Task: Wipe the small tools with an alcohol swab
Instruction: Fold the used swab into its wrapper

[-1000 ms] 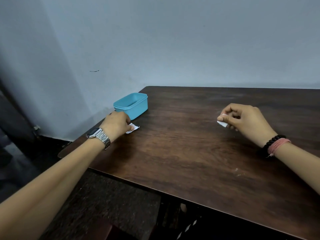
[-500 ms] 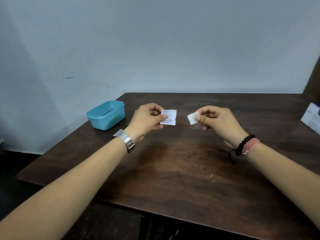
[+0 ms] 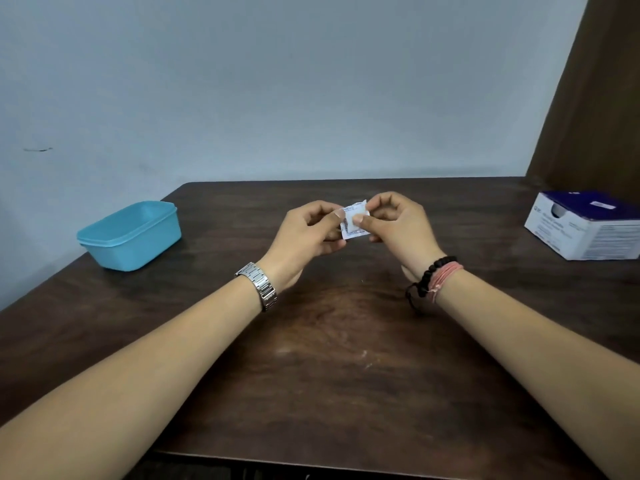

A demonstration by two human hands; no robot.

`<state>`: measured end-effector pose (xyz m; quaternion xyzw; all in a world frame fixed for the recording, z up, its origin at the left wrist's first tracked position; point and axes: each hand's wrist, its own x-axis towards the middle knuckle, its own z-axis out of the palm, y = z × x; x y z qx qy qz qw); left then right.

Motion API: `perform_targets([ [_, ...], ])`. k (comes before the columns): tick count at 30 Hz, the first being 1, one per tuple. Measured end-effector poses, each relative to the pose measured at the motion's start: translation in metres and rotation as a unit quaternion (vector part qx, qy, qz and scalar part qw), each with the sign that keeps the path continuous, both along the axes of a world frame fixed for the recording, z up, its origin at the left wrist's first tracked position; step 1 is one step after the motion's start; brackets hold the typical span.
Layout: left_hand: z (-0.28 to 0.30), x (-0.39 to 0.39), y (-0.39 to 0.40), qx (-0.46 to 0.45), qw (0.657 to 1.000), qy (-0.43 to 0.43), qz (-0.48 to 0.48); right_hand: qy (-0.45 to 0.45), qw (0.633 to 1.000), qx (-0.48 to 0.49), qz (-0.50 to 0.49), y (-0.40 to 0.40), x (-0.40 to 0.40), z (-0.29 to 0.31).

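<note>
Both hands meet above the middle of the dark wooden table (image 3: 332,358). Between them is a small white printed swab packet (image 3: 354,222). My left hand (image 3: 308,233), with a metal watch on its wrist, pinches the packet's left edge. My right hand (image 3: 398,226), with bead and thread bracelets on its wrist, pinches its right side with thumb and forefinger. The white swab piece that the right hand held earlier is not separately visible. No small tools show in the head view.
A light blue plastic box (image 3: 130,233) stands at the table's left edge. A white and dark blue carton (image 3: 585,225) sits at the right edge. A pale wall runs behind the table, and a brown panel stands at the far right.
The left hand picked the packet up from beside the blue box and carried it to the middle. The right hand moved in, and both now pinch the packet together.
</note>
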<state>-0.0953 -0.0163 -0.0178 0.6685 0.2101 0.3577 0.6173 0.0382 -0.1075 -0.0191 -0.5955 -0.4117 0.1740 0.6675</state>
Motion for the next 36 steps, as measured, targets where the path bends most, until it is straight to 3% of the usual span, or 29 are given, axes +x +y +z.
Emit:
perform_targets([
  [6, -0.0028, -0.0019, -0.0005, 0.048, 0.998, 0.008, 0.026, 0.028, 0.999, 0.010, 0.026, 0.0001, -0.0068, 0.0009],
  [18, -0.0024, -0.0053, 0.0047, 0.042, 0.998, 0.003, 0.037, 0.015, 0.998, -0.033, 0.051, -0.0015, -0.0060, 0.0048],
  [36, -0.0024, -0.0057, 0.0034, 0.016, 0.999, 0.003, 0.030, 0.018, 0.998, -0.012, 0.062, -0.0016, -0.0050, 0.0027],
])
